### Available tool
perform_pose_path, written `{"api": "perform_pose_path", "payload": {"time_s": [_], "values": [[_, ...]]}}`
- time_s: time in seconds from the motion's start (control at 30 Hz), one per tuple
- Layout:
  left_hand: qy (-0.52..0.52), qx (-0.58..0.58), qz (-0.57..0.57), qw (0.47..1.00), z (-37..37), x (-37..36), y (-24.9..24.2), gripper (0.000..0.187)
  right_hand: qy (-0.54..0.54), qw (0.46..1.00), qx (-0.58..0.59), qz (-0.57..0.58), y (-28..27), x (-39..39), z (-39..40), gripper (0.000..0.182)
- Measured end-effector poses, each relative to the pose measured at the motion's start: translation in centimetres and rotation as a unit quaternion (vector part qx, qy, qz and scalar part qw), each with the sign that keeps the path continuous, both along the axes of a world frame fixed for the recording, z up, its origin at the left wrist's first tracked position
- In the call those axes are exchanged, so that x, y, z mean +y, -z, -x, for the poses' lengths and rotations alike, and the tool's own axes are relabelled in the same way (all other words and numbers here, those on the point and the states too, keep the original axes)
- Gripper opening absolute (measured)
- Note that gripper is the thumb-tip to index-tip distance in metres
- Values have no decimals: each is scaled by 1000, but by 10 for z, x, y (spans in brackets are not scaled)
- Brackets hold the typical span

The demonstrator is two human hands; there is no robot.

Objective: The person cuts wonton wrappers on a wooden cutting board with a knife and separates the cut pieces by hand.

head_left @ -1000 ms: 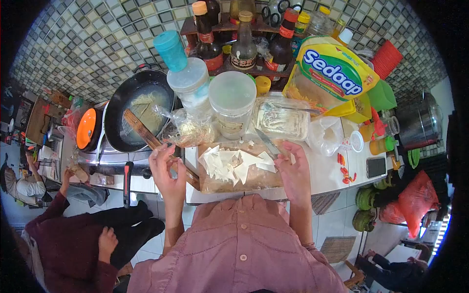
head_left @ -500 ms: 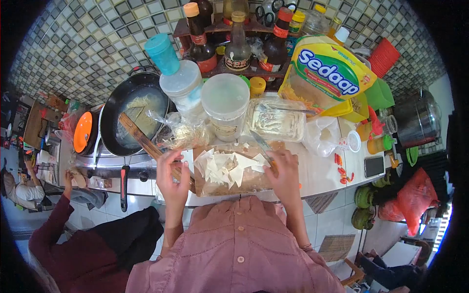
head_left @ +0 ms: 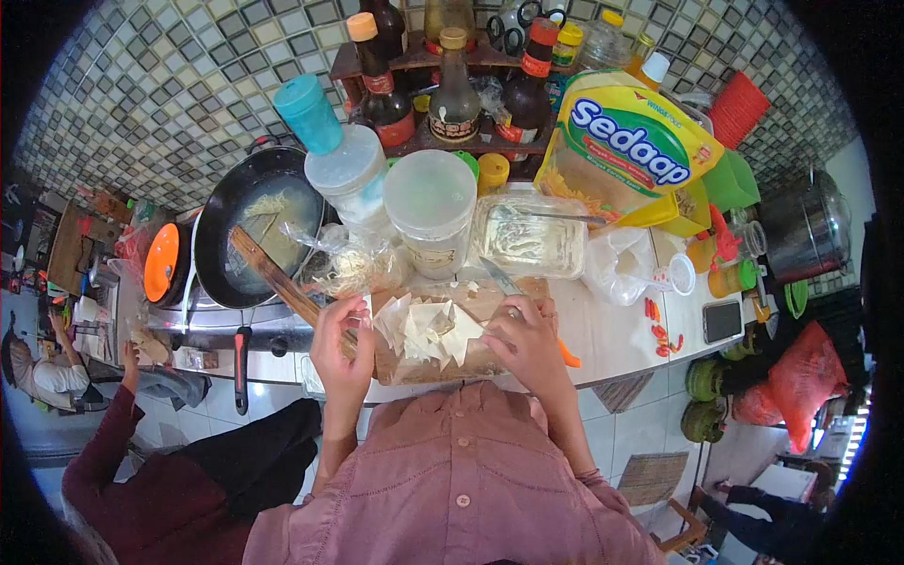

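A pile of thin, cream-coloured cut pieces (head_left: pixel 428 331), like pastry-wrapper sheets, lies on a wooden cutting board (head_left: pixel 400 369). Against the pile's left side, my left hand (head_left: pixel 341 350) is half curled, thumb and fingers apart, with nothing visible in it. My right hand (head_left: pixel 527 347) grips a knife (head_left: pixel 499 276), its blade pointing up and away and its orange handle sticking out below the palm. That hand's thumb and fingertips reach the pile's right edge. A wooden stick or spatula handle (head_left: pixel 275 276) slants behind my left hand, its lower end hidden.
A black pan (head_left: pixel 212 259) with pale batter-like contents sits on the stove at left. Behind the board stand a lidded tub (head_left: pixel 430 212), a glass dish (head_left: pixel 529 247) and a bag of noodles (head_left: pixel 374 252). Red chili pieces (head_left: pixel 667 339) and a phone (head_left: pixel 722 322) lie right. Another person's hand (head_left: pixel 130 356) shows left.
My right hand has moved left and slightly down with the knife, against the pile. The pieces on the right side are pushed in, making the pile narrower. My left hand shifted slightly right.
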State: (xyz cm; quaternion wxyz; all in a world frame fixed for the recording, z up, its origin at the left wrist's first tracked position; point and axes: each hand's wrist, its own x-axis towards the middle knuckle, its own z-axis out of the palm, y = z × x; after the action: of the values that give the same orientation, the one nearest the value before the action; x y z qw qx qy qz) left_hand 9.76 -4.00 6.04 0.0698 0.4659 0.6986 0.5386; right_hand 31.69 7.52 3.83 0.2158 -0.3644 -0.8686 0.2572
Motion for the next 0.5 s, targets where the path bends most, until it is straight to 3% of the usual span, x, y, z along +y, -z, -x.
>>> {"api": "perform_pose_path", "payload": {"time_s": [0.13,0.3,0.33,0.43,0.5], "values": [[-1,-2,9,1000,-1,1,-2,23,43,997,51,-28,-3,23,-10,29],[-25,12,-23,999,-3,2,-6,24,274,953,81,-101,-13,60,-25,44],[-26,12,-25,999,-3,3,-6,24,273,953,82,-102,-13,68,-27,44],[-25,8,-33,999,-2,2,-5,23,288,947,113,-82,-11,88,-31,46],[-31,-4,-31,999,-1,1,-5,23,295,942,149,53,-11,101,-31,48]]}}
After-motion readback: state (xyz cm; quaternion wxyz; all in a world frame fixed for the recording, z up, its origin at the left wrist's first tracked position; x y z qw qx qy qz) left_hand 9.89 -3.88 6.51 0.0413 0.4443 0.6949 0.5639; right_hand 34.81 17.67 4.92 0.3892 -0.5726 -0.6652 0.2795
